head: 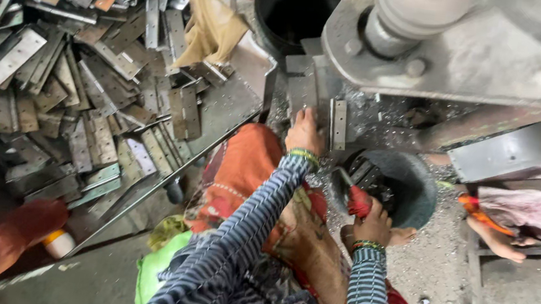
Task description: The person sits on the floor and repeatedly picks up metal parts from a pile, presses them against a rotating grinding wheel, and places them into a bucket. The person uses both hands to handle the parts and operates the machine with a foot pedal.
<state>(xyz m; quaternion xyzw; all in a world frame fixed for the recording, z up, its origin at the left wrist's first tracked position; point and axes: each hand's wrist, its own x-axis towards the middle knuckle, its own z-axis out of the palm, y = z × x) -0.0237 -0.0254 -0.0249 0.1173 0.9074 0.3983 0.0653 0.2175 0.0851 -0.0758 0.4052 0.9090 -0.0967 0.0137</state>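
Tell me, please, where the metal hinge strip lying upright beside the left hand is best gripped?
Probably at its near, lower end, coming from the person's side with the left hand. The hinge strip lies lengthwise on the machine bed, its far end running under the grey machine housing, so only the near end seems free.

Metal workshop: heaped hinge plates (77, 78), press machine (462, 51), metal shavings.

Blue-and-white striped sleeves end at green-and-gold bangles on both wrists, above an orange patterned garment.
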